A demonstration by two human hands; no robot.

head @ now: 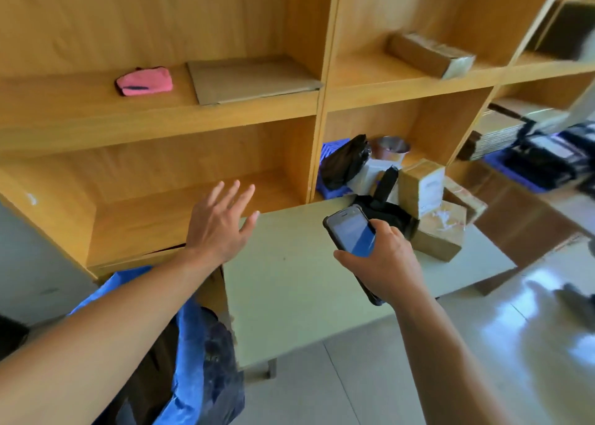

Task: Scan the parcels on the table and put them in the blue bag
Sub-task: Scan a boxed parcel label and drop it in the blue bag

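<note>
My right hand [384,263] grips a black handheld scanner [352,231] with its screen facing up, over the pale green table [289,283]. Just beyond it lie parcels at the table's far right: a black plastic-wrapped parcel [391,213], an upright taped cardboard box with a white label [421,186] and a lower taped box [441,231]. My left hand [222,222] hovers with fingers spread above the table's left edge, holding nothing. The blue bag [190,344] stands open below my left forearm, left of the table, with dark parcels inside.
Wooden shelving [161,115] rises behind the table. It holds a pink pouch [145,81], flat cardboard [251,78], a taped box [429,54], a blue crate [331,167] with a black bag, and a metal cup [391,149]. More crates and cardboard sit at the right.
</note>
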